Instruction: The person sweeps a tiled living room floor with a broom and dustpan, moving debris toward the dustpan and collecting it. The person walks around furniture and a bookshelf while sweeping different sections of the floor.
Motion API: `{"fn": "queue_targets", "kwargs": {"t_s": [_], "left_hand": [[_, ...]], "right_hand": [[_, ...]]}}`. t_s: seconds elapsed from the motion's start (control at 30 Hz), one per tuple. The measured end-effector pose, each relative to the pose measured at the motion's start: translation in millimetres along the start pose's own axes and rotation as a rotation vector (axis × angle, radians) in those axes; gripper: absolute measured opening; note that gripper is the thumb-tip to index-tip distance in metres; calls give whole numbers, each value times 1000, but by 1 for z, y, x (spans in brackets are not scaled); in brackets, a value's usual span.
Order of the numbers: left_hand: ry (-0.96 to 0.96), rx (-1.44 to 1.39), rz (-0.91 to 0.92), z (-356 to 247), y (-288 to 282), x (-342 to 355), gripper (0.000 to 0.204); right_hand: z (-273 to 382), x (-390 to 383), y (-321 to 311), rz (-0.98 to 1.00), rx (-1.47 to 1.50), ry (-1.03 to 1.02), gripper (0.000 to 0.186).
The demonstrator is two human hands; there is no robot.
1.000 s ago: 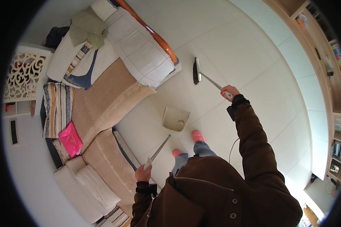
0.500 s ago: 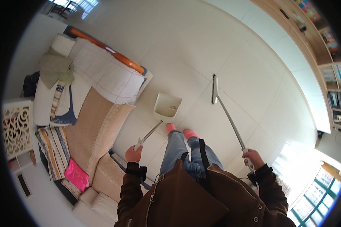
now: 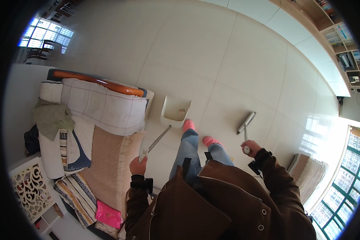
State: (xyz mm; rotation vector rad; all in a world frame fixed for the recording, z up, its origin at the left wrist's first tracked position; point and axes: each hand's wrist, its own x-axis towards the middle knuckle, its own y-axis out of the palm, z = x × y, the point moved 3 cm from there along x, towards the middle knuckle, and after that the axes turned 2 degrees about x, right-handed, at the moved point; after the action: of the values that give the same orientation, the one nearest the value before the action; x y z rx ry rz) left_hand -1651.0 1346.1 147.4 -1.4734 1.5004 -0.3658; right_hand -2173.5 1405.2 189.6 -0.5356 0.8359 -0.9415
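Note:
My left hand (image 3: 138,165) is closed around the handle of a long-handled dustpan (image 3: 174,121). The pale pan sits on the floor just ahead of my left foot, with a small clump of debris (image 3: 182,111) inside it. In my right hand (image 3: 251,147) is the upper end of a broom handle, its fingers wrapped round the grip. The broom's narrow, pale head (image 3: 247,121) is at the floor, ahead and to the right of my feet. A gap of bare tile lies between broom head and dustpan.
On the left stands a sofa (image 3: 108,160) with a wooden armrest (image 3: 100,82), covers, clothes and a pink pouch (image 3: 108,214). A cushioned seat (image 3: 308,176) is at the right by the window. Shelving (image 3: 340,44) runs along the far right. My pink-shod feet (image 3: 212,141) are on the tiles.
My view and body have turned against the room. My right hand has come inward and forward; the broom head is drawn nearer and tilted differently. The dustpan stays close to my left foot.

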Motion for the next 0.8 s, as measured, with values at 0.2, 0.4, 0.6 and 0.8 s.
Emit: {"fn": "queue_targets", "kwargs": {"t_s": [0.2, 0.4, 0.6, 0.8], "left_hand": [[-46, 3, 38, 23, -20, 19, 32], [-63, 29, 86, 31, -24, 38, 32], [-2, 42, 80, 34, -30, 63, 34], [11, 35, 108, 31, -33, 84, 35]], "right_hand": [[111, 158, 42, 168, 1702, 569, 5], [143, 285, 2, -6, 530, -349, 5], [99, 237, -14, -130, 1438, 906, 6], [131, 116, -26, -33, 1434, 999, 13]]}}
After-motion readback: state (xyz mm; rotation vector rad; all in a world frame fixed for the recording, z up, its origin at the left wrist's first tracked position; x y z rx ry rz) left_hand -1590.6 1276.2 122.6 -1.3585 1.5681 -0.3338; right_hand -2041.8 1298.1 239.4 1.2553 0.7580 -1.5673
